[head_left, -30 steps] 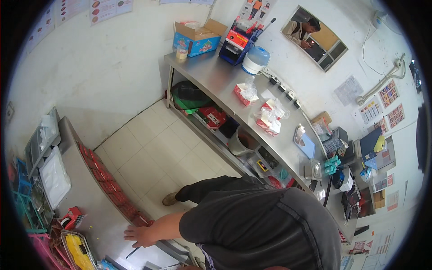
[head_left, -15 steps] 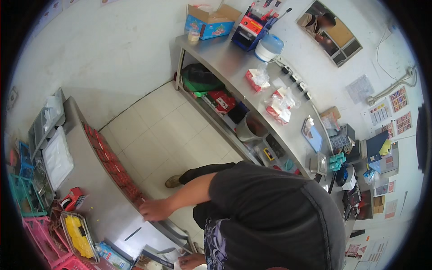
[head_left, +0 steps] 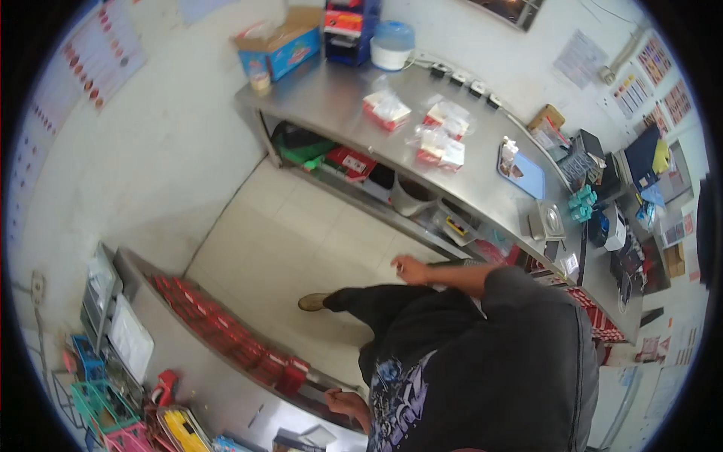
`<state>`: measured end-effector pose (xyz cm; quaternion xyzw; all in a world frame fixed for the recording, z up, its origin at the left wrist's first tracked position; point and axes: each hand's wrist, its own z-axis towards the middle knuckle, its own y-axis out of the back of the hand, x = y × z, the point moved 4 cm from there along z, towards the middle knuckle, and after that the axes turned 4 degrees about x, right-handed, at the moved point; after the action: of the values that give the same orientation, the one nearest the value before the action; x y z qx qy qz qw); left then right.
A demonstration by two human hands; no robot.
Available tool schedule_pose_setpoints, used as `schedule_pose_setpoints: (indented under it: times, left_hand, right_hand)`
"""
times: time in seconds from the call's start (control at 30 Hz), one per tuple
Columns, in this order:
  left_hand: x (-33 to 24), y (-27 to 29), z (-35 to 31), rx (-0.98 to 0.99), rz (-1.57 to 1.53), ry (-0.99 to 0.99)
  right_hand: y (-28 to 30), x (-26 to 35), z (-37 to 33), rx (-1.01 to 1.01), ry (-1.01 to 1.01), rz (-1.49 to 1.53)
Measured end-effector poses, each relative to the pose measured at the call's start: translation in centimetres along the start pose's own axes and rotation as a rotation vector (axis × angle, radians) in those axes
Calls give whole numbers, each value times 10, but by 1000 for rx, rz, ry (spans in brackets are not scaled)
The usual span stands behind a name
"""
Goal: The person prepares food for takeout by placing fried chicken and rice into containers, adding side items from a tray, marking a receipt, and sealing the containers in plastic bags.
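Observation:
My right hand (head_left: 410,270), fingers loosely bent and apart, is in the air over the tiled floor, near the front edge of the far steel counter. Nothing shows in it. Lower down, my left hand (head_left: 345,403) hangs by the edge of the near steel table (head_left: 203,361), its fingers half curled with no object visible in them. Just beyond the left hand, a row of dark red packs (head_left: 226,328) runs along that table's inner side. A pen (head_left: 257,414) and an open box (head_left: 301,439) lie on the tabletop near the left hand.
The far steel counter (head_left: 331,98) carries tissue packs (head_left: 386,113), a blue tray (head_left: 525,175) and a steel container (head_left: 547,220). A grey bin (head_left: 410,197) sits underneath. Plastic baskets (head_left: 102,403) and a yellow-filled tray (head_left: 184,431) crowd the near table's outer end.
My right hand has left the near table's edge and swung across toward the far counter. My left hand has drawn away from the open box. The view and my body have turned.

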<state>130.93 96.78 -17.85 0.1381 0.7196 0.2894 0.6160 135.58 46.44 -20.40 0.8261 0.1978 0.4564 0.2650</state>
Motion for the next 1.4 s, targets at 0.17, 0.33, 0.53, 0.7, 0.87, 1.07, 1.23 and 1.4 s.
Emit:
schedule_pose_setpoints:
  times: [0.17, 0.33, 0.53, 0.7, 0.87, 1.07, 1.23, 1.4]
  left_hand:
    - [-99, -49, 37, 13, -282, -327]
    - [-222, -113, 45, 192, -367, -168]
    - [-373, -216, 77, 401, -277, 18]
    - [-484, -339, 97, 685, -487, 108]
    - [-589, -421, 83, 1033, -763, 295]
    - [-670, -419, 61, 1199, -641, 225]
    - [-655, -436, 84, 1217, -102, 40]
    - [-609, -436, 131, 1140, 152, -226]
  right_hand:
    - [27, 20, -31, -131, 213, 74]
    - [62, 79, 6, 33, 398, 195]
    - [157, 229, 41, 132, 1011, 371]
    - [264, 214, 98, -204, 1092, 155]
    - [376, 147, 122, -378, 1257, -38]
    - [455, 68, 151, -661, 940, 322]
    - [396, 3, 129, -493, 745, 364]
    - [407, -24, 100, -543, 663, 281]
